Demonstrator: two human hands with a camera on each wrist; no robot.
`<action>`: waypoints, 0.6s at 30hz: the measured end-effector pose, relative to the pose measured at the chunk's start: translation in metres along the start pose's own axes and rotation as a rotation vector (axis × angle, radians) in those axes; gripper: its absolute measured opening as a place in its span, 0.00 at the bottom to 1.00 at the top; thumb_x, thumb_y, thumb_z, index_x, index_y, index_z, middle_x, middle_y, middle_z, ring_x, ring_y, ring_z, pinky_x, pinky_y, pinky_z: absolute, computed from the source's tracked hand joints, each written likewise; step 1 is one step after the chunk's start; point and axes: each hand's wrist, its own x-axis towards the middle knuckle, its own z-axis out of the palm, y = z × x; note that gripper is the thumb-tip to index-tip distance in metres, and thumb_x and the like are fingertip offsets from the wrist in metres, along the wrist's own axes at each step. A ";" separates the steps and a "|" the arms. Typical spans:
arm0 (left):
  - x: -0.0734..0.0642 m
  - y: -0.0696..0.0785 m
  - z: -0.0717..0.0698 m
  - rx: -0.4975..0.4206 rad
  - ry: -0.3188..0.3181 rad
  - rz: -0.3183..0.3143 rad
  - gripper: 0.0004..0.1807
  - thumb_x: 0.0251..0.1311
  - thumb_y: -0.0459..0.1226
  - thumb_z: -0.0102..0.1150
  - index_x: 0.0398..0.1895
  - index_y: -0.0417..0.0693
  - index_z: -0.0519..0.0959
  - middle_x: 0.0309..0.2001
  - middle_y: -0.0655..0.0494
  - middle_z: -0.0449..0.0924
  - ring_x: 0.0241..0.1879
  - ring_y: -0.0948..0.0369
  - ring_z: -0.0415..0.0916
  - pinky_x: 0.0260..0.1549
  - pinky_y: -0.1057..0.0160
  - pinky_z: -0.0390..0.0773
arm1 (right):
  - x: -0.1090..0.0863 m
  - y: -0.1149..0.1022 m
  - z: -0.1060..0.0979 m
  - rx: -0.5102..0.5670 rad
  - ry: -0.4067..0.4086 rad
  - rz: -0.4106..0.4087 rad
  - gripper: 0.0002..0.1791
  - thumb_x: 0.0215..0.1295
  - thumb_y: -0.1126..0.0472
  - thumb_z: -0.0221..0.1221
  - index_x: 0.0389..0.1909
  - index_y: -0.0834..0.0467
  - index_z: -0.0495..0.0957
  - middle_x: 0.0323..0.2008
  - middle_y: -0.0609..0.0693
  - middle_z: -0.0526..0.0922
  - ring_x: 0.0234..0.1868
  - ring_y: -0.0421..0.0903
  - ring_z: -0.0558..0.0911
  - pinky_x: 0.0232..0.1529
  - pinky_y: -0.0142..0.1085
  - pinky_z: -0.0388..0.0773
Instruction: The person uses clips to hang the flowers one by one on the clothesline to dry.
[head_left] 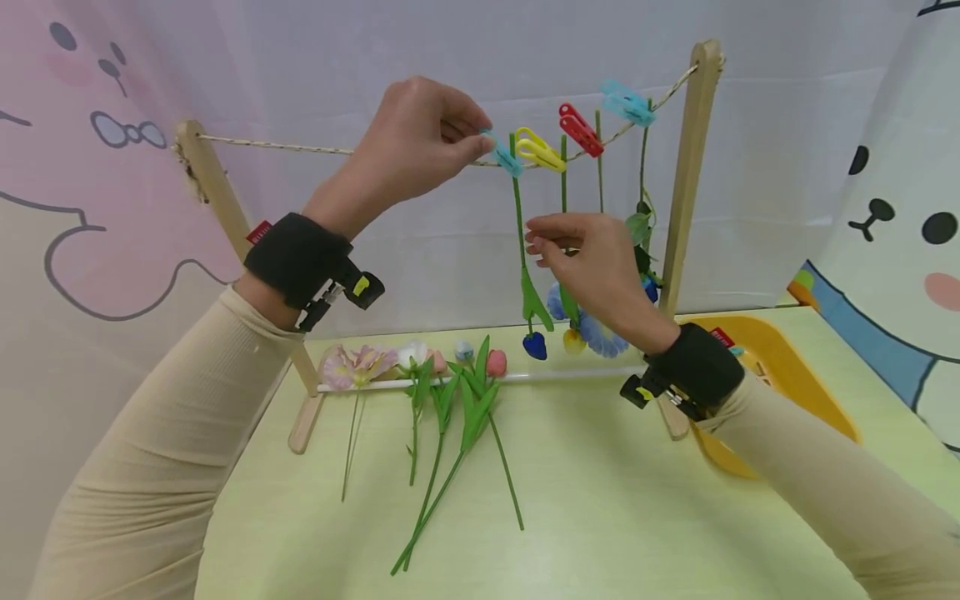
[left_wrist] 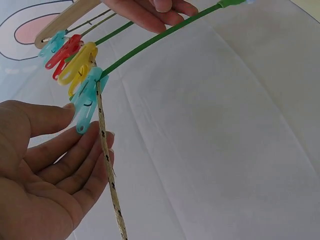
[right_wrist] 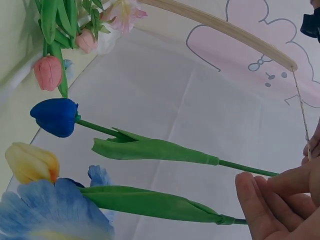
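My left hand (head_left: 427, 137) pinches a light-blue clothespin (left_wrist: 87, 97) on the rope (left_wrist: 111, 180), thumb on one side and fingertips on the other. A green stem stands in that clothespin, and its dark-blue tulip (right_wrist: 55, 117) hangs head down. My right hand (head_left: 592, 258) is just beside this stem, fingers loosely bent; no grip on the stem shows. To the right on the rope are a yellow clothespin (head_left: 540, 150), a red clothespin (head_left: 581, 131) and another light-blue clothespin (head_left: 627, 103). Below them hang a yellow tulip (right_wrist: 32, 162) and a blue petalled flower (head_left: 602, 336).
Wooden posts (head_left: 686, 175) hold the rope ends, with a white bar (head_left: 555, 377) low between them. Several artificial flowers, among them a pink tulip (head_left: 496, 363) and a pale pink bloom (head_left: 360, 367), lie on the table (head_left: 585, 500). A yellow tray (head_left: 817, 400) is at the right.
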 end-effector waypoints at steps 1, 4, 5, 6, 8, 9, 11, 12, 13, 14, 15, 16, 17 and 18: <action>-0.001 0.000 0.000 -0.001 0.009 0.004 0.16 0.67 0.40 0.59 0.50 0.39 0.83 0.44 0.50 0.85 0.40 0.63 0.79 0.46 0.67 0.79 | -0.001 -0.001 -0.002 -0.008 0.002 -0.008 0.12 0.66 0.68 0.59 0.48 0.61 0.85 0.38 0.52 0.89 0.34 0.37 0.86 0.35 0.29 0.85; -0.004 0.000 0.000 -0.006 0.058 0.008 0.16 0.67 0.41 0.58 0.52 0.40 0.83 0.46 0.51 0.85 0.43 0.61 0.79 0.48 0.67 0.79 | -0.005 -0.002 -0.010 -0.020 0.012 -0.048 0.11 0.67 0.67 0.59 0.46 0.62 0.86 0.35 0.52 0.89 0.32 0.37 0.86 0.33 0.23 0.83; -0.005 -0.001 0.000 -0.007 0.084 0.016 0.17 0.67 0.41 0.58 0.52 0.40 0.83 0.46 0.51 0.85 0.43 0.61 0.79 0.48 0.67 0.79 | -0.007 -0.003 -0.013 -0.021 0.013 -0.060 0.10 0.67 0.67 0.59 0.45 0.62 0.86 0.35 0.52 0.89 0.31 0.38 0.87 0.33 0.22 0.82; -0.007 -0.001 0.000 -0.010 0.117 0.025 0.17 0.67 0.41 0.58 0.52 0.40 0.83 0.46 0.51 0.85 0.44 0.61 0.79 0.49 0.67 0.78 | -0.009 -0.003 -0.016 -0.024 0.014 -0.071 0.10 0.67 0.67 0.58 0.44 0.62 0.86 0.34 0.52 0.89 0.31 0.39 0.87 0.33 0.20 0.81; -0.012 -0.003 0.000 -0.017 0.196 0.055 0.16 0.67 0.41 0.59 0.52 0.41 0.83 0.46 0.52 0.85 0.44 0.62 0.79 0.49 0.68 0.78 | -0.014 -0.003 -0.024 -0.035 0.012 -0.088 0.10 0.67 0.67 0.58 0.43 0.62 0.86 0.33 0.51 0.89 0.31 0.40 0.87 0.33 0.17 0.80; -0.015 -0.003 -0.001 -0.027 0.241 0.078 0.16 0.67 0.40 0.59 0.51 0.41 0.83 0.45 0.52 0.85 0.43 0.62 0.80 0.48 0.69 0.78 | -0.017 -0.002 -0.028 -0.049 0.008 -0.096 0.10 0.67 0.67 0.58 0.42 0.62 0.87 0.33 0.51 0.89 0.31 0.40 0.87 0.33 0.16 0.79; -0.024 -0.003 -0.001 -0.055 0.337 0.130 0.14 0.66 0.39 0.59 0.50 0.40 0.84 0.44 0.52 0.86 0.42 0.62 0.81 0.47 0.69 0.79 | -0.024 0.001 -0.036 -0.082 -0.004 -0.110 0.09 0.66 0.67 0.59 0.41 0.61 0.87 0.32 0.50 0.89 0.30 0.40 0.87 0.33 0.14 0.78; -0.029 -0.003 -0.001 -0.071 0.389 0.156 0.13 0.66 0.37 0.59 0.48 0.40 0.84 0.43 0.51 0.86 0.41 0.62 0.81 0.46 0.68 0.80 | -0.027 0.003 -0.040 -0.100 -0.011 -0.116 0.08 0.66 0.67 0.60 0.40 0.61 0.87 0.32 0.49 0.89 0.29 0.39 0.87 0.32 0.14 0.77; -0.035 -0.001 -0.001 -0.087 0.435 0.184 0.12 0.66 0.36 0.59 0.47 0.38 0.84 0.41 0.50 0.87 0.39 0.61 0.82 0.45 0.68 0.80 | -0.031 0.005 -0.044 -0.119 -0.018 -0.127 0.08 0.65 0.66 0.61 0.40 0.61 0.87 0.32 0.49 0.89 0.28 0.39 0.87 0.31 0.14 0.77; -0.041 0.001 -0.001 -0.104 0.478 0.219 0.11 0.65 0.33 0.59 0.44 0.36 0.85 0.40 0.48 0.87 0.38 0.60 0.83 0.43 0.66 0.81 | -0.035 0.008 -0.048 -0.142 -0.024 -0.136 0.08 0.64 0.65 0.62 0.39 0.60 0.88 0.32 0.48 0.89 0.27 0.39 0.86 0.30 0.15 0.77; -0.048 0.003 -0.001 -0.117 0.516 0.248 0.09 0.65 0.31 0.58 0.42 0.34 0.85 0.38 0.47 0.87 0.36 0.59 0.83 0.41 0.65 0.82 | -0.039 0.011 -0.052 -0.165 -0.029 -0.140 0.07 0.64 0.64 0.62 0.38 0.60 0.88 0.31 0.48 0.89 0.26 0.38 0.86 0.29 0.15 0.77; -0.055 0.006 -0.001 -0.124 0.550 0.275 0.08 0.64 0.29 0.58 0.40 0.33 0.85 0.36 0.45 0.87 0.34 0.57 0.84 0.39 0.64 0.82 | -0.043 0.014 -0.055 -0.183 -0.032 -0.143 0.07 0.63 0.63 0.63 0.38 0.59 0.88 0.30 0.48 0.89 0.26 0.38 0.85 0.28 0.17 0.77; -0.061 0.009 -0.001 -0.126 0.577 0.302 0.08 0.64 0.27 0.57 0.38 0.31 0.85 0.35 0.44 0.87 0.32 0.56 0.84 0.37 0.64 0.82 | -0.046 0.017 -0.058 -0.199 -0.033 -0.144 0.07 0.63 0.62 0.64 0.36 0.59 0.88 0.29 0.47 0.89 0.25 0.38 0.85 0.27 0.18 0.76; -0.068 0.012 0.000 -0.131 0.596 0.321 0.07 0.62 0.25 0.57 0.36 0.29 0.84 0.33 0.42 0.87 0.31 0.56 0.84 0.36 0.63 0.82 | -0.050 0.020 -0.061 -0.212 -0.033 -0.144 0.07 0.62 0.61 0.64 0.34 0.59 0.89 0.28 0.47 0.89 0.25 0.37 0.84 0.26 0.19 0.76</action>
